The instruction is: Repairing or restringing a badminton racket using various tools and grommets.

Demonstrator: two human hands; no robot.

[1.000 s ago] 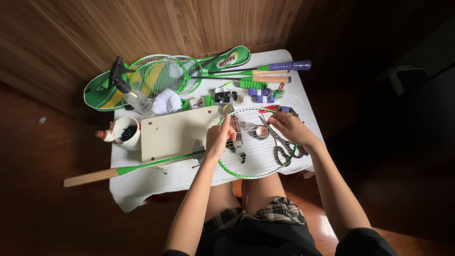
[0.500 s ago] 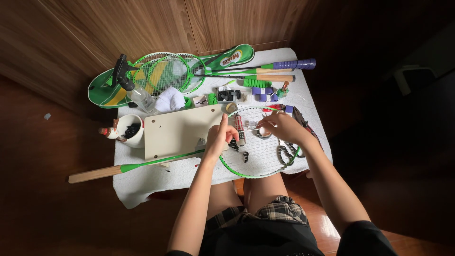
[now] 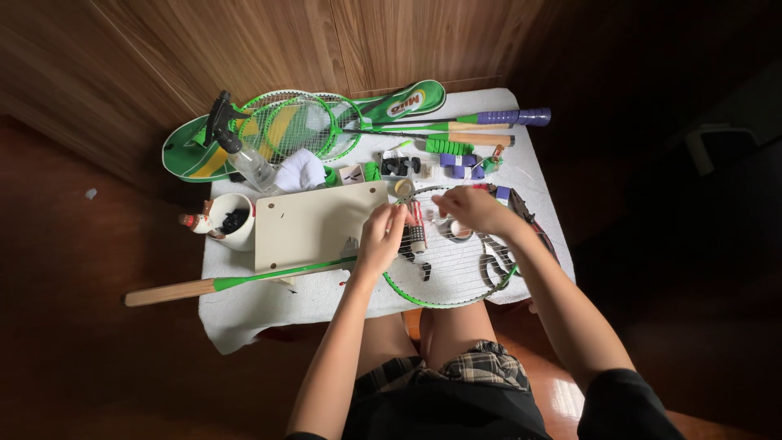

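green badminton racket (image 3: 444,269) lying across the white-clothed table (image 3: 269,305), head nearest the person, left hand (image 3: 381,236) fingers pinching at its strings by the frame, right hand (image 3: 471,208) fingers curled over the strings, grasp unclear, scissors (image 3: 495,265) beside

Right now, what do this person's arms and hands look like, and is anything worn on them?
Both arms are bare from the upper arm down, and slim. The left hand and the right hand wear no gloves; no rings, watch or bracelet can be made out. The only clothing on the arms is the short black sleeve at the right shoulder; the left shoulder is cut off by the picture's edge.
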